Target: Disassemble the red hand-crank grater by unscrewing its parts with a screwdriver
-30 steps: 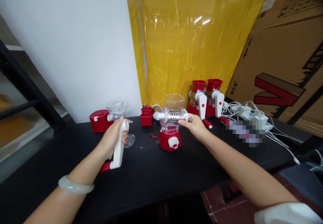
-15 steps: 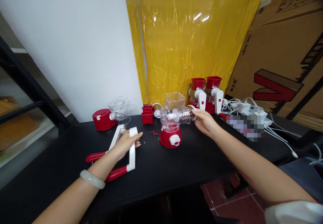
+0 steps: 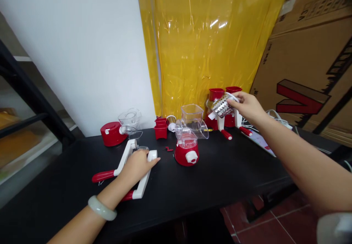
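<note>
Beyond the left hand (image 3: pixel 137 165) and to its left, a see-through hopper (image 3: pixel 130 121) adjoins a red base (image 3: pixel 112 134). The left hand lies over a white crank (image 3: pixel 144 181), a second crank (image 3: pixel 125 159) on its left; with fingers partly hidden, whether they close cannot be told. Between the hands stand red pushers (image 3: pixel 161 130) and a clear-hoppered grinder (image 3: pixel 187 154). The right hand (image 3: pixel 244 104) pinches the rim of a metal grater drum (image 3: pixel 222 106), raised before two more grinders, partly blocked from view, red pushers seated in their hoppers. The right forearm cuts off a flat panel (image 3: pixel 260 141).
</note>
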Available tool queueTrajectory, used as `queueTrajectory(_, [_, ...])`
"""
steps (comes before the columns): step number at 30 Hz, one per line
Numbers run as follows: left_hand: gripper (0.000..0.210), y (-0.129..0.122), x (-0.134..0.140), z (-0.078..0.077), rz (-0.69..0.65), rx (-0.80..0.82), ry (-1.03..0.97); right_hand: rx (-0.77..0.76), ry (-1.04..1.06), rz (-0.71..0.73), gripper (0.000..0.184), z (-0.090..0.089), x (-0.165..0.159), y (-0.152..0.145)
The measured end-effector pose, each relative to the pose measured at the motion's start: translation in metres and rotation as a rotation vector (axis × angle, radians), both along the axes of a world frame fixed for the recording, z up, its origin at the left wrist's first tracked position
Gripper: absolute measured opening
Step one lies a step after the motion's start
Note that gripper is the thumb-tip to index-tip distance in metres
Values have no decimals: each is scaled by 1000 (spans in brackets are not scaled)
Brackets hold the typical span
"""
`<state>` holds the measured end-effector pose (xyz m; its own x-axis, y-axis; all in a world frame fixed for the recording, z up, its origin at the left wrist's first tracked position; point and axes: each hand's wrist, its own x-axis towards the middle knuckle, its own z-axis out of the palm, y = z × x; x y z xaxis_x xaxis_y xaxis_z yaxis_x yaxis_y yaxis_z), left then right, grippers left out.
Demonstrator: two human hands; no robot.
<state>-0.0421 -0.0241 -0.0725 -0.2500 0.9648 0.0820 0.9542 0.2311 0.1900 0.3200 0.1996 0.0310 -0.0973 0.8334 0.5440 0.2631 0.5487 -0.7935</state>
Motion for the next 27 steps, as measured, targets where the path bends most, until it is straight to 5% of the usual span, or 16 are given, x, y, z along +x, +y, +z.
queueTrajectory(3, [58, -2, -1, 14, 16, -32, 19, 104, -264, -45, 23, 26, -30, 19])
queueTrajectory(6, [67, -6, -17, 44, 115, 49, -74, 186, -523, -47, 20, 40, -71, 41])
queueTrajectory(11, [61, -15, -66, 78, 365, 286, -196, 79, -717, 128, 15, 24, -132, 80])
queueTrajectory(19, [50, -24, -102, 52, 480, 276, -285, -57, -686, 418, 15, -23, -180, 119])
queueTrajectory(27, [46, -22, -96, 53, 494, 183, -243, -202, -588, 433, 19, -37, -192, 110])
